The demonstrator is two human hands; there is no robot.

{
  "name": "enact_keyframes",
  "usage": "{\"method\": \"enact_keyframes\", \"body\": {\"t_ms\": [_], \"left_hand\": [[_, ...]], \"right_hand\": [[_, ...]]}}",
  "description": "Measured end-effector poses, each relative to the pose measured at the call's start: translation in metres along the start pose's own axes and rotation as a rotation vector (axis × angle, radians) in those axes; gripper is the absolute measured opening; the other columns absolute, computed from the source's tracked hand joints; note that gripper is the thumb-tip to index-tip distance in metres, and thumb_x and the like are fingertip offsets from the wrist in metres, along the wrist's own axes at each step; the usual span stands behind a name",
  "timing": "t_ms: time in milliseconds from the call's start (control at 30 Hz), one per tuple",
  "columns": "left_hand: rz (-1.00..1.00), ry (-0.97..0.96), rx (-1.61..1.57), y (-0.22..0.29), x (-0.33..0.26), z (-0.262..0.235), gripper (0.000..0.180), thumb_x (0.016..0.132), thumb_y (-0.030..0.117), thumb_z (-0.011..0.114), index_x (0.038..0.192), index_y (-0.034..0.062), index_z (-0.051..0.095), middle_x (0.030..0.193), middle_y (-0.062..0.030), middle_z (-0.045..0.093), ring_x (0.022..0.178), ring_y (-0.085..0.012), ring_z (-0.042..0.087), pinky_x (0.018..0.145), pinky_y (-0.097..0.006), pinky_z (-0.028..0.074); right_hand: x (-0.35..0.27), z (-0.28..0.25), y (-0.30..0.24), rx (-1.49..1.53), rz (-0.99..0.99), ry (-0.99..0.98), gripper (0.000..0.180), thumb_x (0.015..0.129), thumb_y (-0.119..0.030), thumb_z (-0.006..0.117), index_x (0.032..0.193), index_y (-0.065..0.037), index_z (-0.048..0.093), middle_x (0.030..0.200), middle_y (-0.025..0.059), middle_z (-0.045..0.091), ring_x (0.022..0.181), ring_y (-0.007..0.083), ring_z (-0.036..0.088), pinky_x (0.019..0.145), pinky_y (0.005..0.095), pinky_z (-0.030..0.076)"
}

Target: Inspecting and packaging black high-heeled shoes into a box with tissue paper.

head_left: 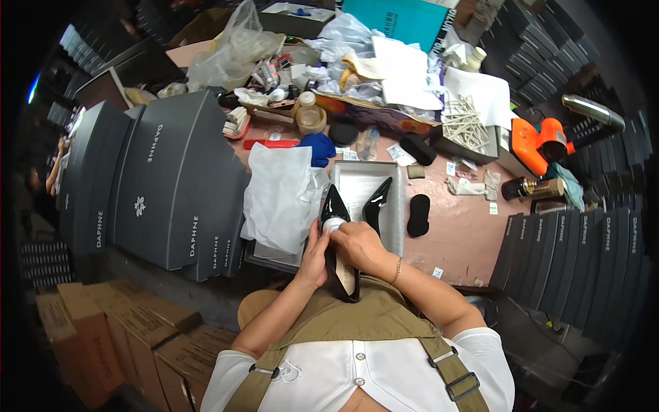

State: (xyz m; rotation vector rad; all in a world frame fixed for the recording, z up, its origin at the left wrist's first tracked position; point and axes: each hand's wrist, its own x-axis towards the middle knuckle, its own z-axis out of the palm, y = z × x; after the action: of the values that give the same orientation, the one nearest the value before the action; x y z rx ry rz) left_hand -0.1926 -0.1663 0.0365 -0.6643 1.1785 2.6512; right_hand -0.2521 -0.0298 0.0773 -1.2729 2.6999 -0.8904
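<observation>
I am holding a glossy black pointed shoe [344, 272] before me, left fingers [321, 242] clamping it. Right fingers [341, 237], their grip unclear to me, are perhaps working a white roundish wad [333, 224] at its opening; the next move is calling for steadiness. A grey cardboard box's rim [400, 206] is standing just beyond, pink surface [463, 240] extending rightward.

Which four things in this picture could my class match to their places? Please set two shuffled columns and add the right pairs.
Things
1. Held shoe
2. Other shoe
3. White sticks
4. Brown cartons

Places
A. Heaped near the orange device
B. At the lower left, off the pinkish table
C. Between the left hand and right hand
D. Inside the open box on the table

Pairs: 1-C, 2-D, 3-A, 4-B
</observation>
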Motion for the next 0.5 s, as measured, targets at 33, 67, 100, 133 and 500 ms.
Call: {"method": "enact_keyframes", "body": {"t_ms": [33, 67, 100, 133, 500], "left_hand": [[-0.026, -0.020, 0.012, 0.001, 0.002, 0.003, 0.058, 0.100, 0.021, 0.045, 0.149, 0.0096, 0.016, 0.138, -0.0109, 0.040, 0.122, -0.0209, 0.044, 0.101, -0.034, 0.040], [-0.043, -0.036, 0.016, 0.004, 0.005, 0.008, 0.058, 0.100, 0.021, 0.045, 0.149, 0.0084, 0.017, 0.137, -0.0107, 0.040, 0.123, -0.0202, 0.043, 0.101, -0.033, 0.038], [-0.060, -0.051, 0.019, 0.007, 0.006, 0.015, 0.058, 0.100, 0.021, 0.046, 0.148, 0.0072, 0.017, 0.137, -0.0106, 0.040, 0.123, -0.0195, 0.043, 0.101, -0.032, 0.037], [-0.100, -0.104, -0.029, 0.010, 0.003, 0.023, 0.058, 0.099, 0.021, 0.045, 0.148, 0.0081, 0.017, 0.136, -0.0104, 0.041, 0.121, -0.0199, 0.045, 0.099, -0.032, 0.040], [-0.044, -0.418, 0.072, 0.028, -0.002, 0.075, 0.061, 0.098, 0.026, 0.041, 0.150, 0.0096, 0.013, 0.142, -0.0090, 0.033, 0.128, -0.0192, 0.038, 0.106, -0.031, 0.032]], "right_hand": [[0.000, -0.003, 0.002, -0.028, 0.120, 0.016, 0.022, 0.072, -0.014, 0.068, 0.092, -0.007, 0.060, 0.085, 0.0089, 0.058, 0.081, 0.0280, 0.058, 0.063, 0.0395, 0.042], [0.002, -0.009, 0.005, -0.017, 0.159, 0.147, 0.031, 0.070, -0.014, 0.071, 0.097, -0.007, 0.059, 0.092, 0.0113, 0.057, 0.089, 0.0295, 0.057, 0.067, 0.0400, 0.043], [0.002, -0.015, 0.008, -0.006, 0.194, 0.278, 0.039, 0.068, -0.015, 0.074, 0.103, -0.006, 0.058, 0.100, 0.0138, 0.057, 0.097, 0.0310, 0.055, 0.071, 0.0405, 0.043], [-0.002, -0.022, 0.007, 0.053, 0.314, 0.289, 0.067, 0.066, -0.019, 0.080, 0.124, -0.005, 0.049, 0.118, 0.0203, 0.052, 0.117, 0.0357, 0.046, 0.088, 0.0424, 0.044], [-0.018, -0.052, 0.013, 0.415, 0.581, 0.474, 0.052, 0.070, -0.001, 0.063, 0.120, 0.002, 0.047, 0.096, 0.0261, 0.061, 0.093, 0.0438, 0.060, 0.079, 0.0429, 0.049]]}}
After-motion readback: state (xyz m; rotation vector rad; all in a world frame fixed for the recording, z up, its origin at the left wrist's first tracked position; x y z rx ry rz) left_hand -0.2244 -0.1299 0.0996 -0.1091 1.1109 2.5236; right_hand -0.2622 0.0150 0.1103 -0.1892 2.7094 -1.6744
